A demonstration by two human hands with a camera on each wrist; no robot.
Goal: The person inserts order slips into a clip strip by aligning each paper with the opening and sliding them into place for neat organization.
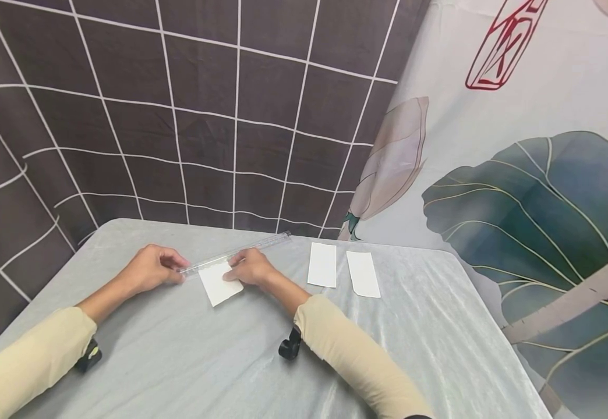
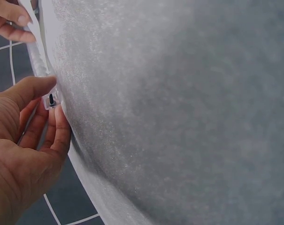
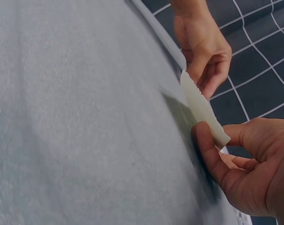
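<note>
A clear plastic ruler [image 1: 262,243] lies slantwise near the table's far edge. My left hand [image 1: 153,269] pinches its left end between thumb and fingers; in the left wrist view that end [image 2: 51,101] shows a small black mark. Just in front of the ruler is a piece of white paper [image 1: 217,285], its upper edge along the ruler's near side. My right hand [image 1: 251,267] pinches this paper by its right side, and the right wrist view shows the paper [image 3: 200,110] tilted up off the cloth, with a rough edge. The right fingers partly cover the ruler's middle.
Two white paper strips [image 1: 322,265] [image 1: 364,274] lie side by side to the right of my right hand. A grey velvety cloth [image 1: 188,361] covers the table. Behind it hangs a dark gridded curtain [image 1: 199,139]; a leaf-printed sheet [image 1: 492,233] hangs at the right.
</note>
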